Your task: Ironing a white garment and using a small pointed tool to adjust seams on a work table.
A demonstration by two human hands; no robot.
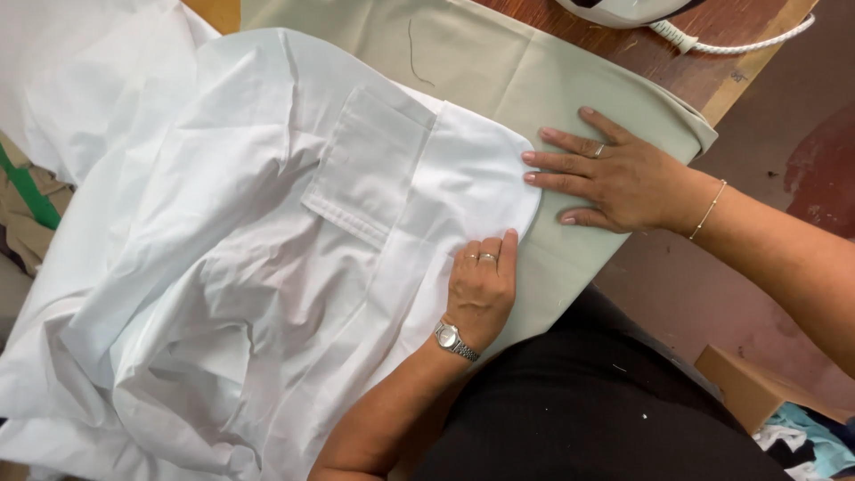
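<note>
A crumpled white shirt [223, 249] with a flat chest pocket [370, 165] lies spread over a beige padded ironing surface [499, 62]. My left hand [481, 289], with a ring and a silver wristwatch, presses on the shirt's lower right edge, fingers curled under. My right hand [606, 174], with a ring and a thin bracelet, lies flat with fingers spread on the beige cover, fingertips touching the shirt's curved edge. Neither hand grips anything.
A white iron [623, 11] with a braided cord [739, 44] sits at the top on the brown wooden table [641, 53]. A cardboard box [748, 387] with cloth stands on the floor at lower right. More fabric lies at far left.
</note>
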